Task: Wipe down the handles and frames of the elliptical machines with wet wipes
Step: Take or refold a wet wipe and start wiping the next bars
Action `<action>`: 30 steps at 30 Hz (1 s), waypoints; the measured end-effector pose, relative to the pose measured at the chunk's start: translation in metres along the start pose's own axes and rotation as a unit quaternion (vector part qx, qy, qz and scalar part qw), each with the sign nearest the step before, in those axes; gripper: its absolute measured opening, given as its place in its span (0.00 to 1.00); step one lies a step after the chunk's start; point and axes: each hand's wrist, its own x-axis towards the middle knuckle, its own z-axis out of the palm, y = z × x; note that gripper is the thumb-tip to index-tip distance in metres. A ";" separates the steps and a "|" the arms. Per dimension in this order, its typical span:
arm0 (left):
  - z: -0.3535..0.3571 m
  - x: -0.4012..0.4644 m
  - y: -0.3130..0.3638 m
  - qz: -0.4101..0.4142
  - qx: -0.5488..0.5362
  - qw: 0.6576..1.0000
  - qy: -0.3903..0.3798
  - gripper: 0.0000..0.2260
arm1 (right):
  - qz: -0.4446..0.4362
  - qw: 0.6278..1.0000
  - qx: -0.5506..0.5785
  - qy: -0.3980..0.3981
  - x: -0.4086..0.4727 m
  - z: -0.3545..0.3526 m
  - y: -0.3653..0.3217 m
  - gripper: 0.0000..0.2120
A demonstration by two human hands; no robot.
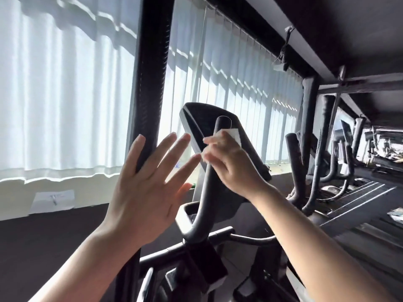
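Left hand [150,182] up w/ fingers spread straight, holding nothing – just in front of the thick black upright post [152,79]. Right hand [231,164] curled round the elliptical's curved black handle [207,184] near its top, pressing a white wet wipe [234,135] against it. Behind the handle – the machine's dark console [220,136], tilted. Further right, a row of more ellipticals [309,162]. Far back, white vertical blinds [65,94] across the windows.
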 end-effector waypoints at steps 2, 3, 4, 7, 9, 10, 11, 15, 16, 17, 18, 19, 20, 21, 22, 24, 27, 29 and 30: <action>0.000 0.001 -0.001 0.004 -0.001 1.000 0.005 0.22 | -0.041 0.999 0.017 -0.012 -0.034 0.020 -0.022 0.14; 0.001 0.001 -0.001 0.004 0.000 1.000 0.007 0.22 | -0.047 0.998 0.038 -0.015 -0.051 0.027 -0.030 0.13; 0.001 0.000 -0.002 0.004 0.002 1.000 0.008 0.21 | -0.044 0.997 0.064 -0.012 -0.064 0.030 -0.036 0.14; 0.002 0.000 0.000 0.002 0.009 1.000 0.013 0.21 | -0.007 0.990 0.124 0.062 -0.063 0.022 -0.041 0.20; 0.002 0.000 0.001 -0.002 0.010 1.000 0.017 0.21 | 0.024 0.978 0.133 0.156 -0.035 0.003 -0.038 0.21; 0.002 0.000 0.001 -0.002 0.013 1.000 0.019 0.21 | 0.029 0.968 0.132 0.213 -0.017 -0.008 -0.034 0.19; 0.002 0.000 0.001 0.001 0.016 1.000 0.018 0.21 | 0.028 0.957 0.117 0.266 0.001 -0.018 -0.027 0.17; 0.004 -0.002 -0.002 0.008 0.030 0.999 0.014 0.21 | 0.032 0.950 0.066 0.303 0.046 -0.014 0.005 0.14; 0.005 -0.002 -0.002 0.008 0.032 0.999 0.018 0.21 | 0.059 0.954 0.115 0.272 0.046 -0.002 0.008 0.15; 0.005 -0.002 -0.001 0.007 0.031 0.999 0.021 0.21 | 0.084 0.950 0.163 0.252 0.041 0.013 0.010 0.15; 0.006 -0.002 -0.001 0.006 0.028 0.999 0.023 0.21 | 0.098 0.942 0.205 0.247 0.034 0.027 0.010 0.15; 0.006 -0.002 0.000 0.004 0.026 0.999 0.025 0.21 | 0.102 0.932 0.240 0.253 0.026 0.036 0.010 0.14; 0.006 -0.002 0.000 0.002 0.023 0.999 0.030 0.21 | 0.103 0.920 0.276 0.260 0.019 0.039 0.008 0.13; 0.007 -0.001 -0.001 0.000 0.021 0.999 0.036 0.21 | 0.115 0.903 0.313 0.269 0.015 0.038 0.005 0.14; 0.007 -0.001 -0.001 -0.001 0.020 0.999 0.039 0.20 | 0.132 0.890 0.341 0.274 0.011 0.035 0.001 0.15; 0.007 -0.002 -0.001 -0.007 0.015 0.999 0.041 0.20 | 0.141 0.890 0.338 0.273 -0.007 0.037 -0.008 0.14; 0.006 -0.002 -0.001 -0.010 0.020 0.999 0.036 0.21 | 0.118 0.926 0.270 0.235 -0.054 0.060 -0.034 0.20; 0.006 -0.002 -0.001 -0.007 0.022 0.999 0.032 0.20 | 0.090 0.949 0.216 0.210 -0.089 0.077 -0.050 0.18; 0.006 -0.002 -0.001 -0.003 0.023 0.999 0.030 0.20 | 0.078 0.956 0.199 0.201 -0.104 0.083 -0.056 0.17</action>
